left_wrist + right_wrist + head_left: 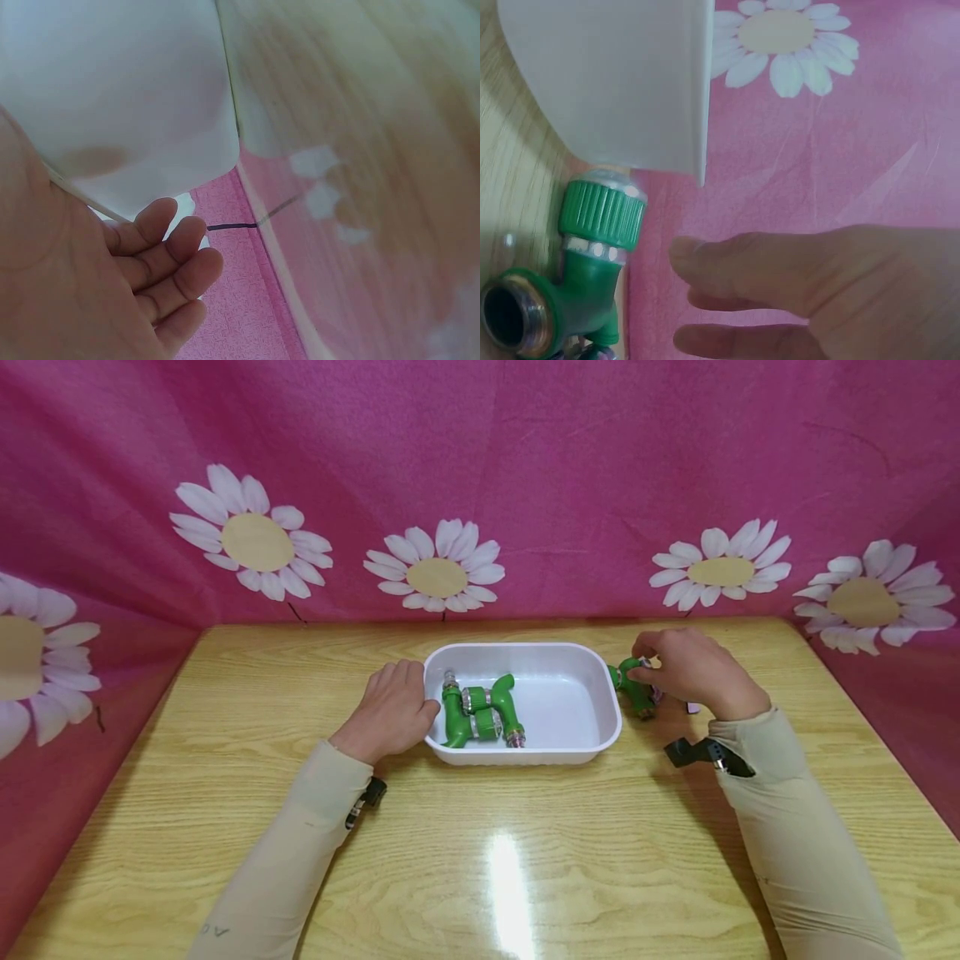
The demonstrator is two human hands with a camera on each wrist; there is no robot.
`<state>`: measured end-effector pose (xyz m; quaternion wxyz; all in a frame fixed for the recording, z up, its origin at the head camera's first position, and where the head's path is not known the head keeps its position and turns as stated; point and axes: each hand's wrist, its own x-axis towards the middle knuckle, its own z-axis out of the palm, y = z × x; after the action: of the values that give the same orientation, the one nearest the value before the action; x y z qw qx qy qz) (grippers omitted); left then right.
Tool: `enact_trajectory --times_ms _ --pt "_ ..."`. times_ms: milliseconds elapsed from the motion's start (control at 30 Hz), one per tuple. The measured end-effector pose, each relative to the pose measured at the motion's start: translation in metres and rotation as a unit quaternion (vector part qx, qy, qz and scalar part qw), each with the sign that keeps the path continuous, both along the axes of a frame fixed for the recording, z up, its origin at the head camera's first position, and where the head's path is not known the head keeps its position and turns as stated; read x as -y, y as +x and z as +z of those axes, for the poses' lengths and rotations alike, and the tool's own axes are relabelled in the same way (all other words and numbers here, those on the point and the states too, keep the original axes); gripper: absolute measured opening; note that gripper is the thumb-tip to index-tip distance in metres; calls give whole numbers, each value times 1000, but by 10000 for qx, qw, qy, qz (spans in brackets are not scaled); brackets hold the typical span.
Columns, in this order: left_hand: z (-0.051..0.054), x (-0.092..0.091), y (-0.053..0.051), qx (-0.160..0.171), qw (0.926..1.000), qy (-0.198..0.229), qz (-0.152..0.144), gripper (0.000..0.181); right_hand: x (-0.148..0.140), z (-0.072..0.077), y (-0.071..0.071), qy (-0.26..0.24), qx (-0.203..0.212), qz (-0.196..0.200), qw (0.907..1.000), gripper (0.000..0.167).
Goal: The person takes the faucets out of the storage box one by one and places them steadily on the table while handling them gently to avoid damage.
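Right hand [693, 672], fingers parted, just by green tap [591, 292], toward back right corner of counter [405, 868]. Left hand [393, 710] at white tray [525, 758], fingers bent; can't tell whether gripping.

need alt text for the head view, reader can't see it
A person's left hand holds the left end of a white tub with two green taps inside; the right hand hovers by another green tap beside the tub. Pink daisy-patterned cloth backs the wooden table.

Not reading any actual words, brands or numbers here tbh. A small dark mark [220, 932] is sitting low on the person's left sleeve [288, 852], kinda looking like a character or two, but it's coming out too tiny to make out.
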<state>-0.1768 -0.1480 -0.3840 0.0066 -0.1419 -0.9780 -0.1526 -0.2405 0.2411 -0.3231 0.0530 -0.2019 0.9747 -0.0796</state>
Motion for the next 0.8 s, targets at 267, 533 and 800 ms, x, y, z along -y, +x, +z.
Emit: enact_trajectory --times_ms 267,533,800 --pt "1 0 1 14 10000 15 -1 42 8 5 8 -50 -80 -60 9999 35" --pt "1 0 0 15 10000 -2 -1 43 13 10 14 -54 -279 38 9996 35" --pt "1 -1 0 55 10000 -28 28 43 19 12 19 -24 -368 146 9992 34"
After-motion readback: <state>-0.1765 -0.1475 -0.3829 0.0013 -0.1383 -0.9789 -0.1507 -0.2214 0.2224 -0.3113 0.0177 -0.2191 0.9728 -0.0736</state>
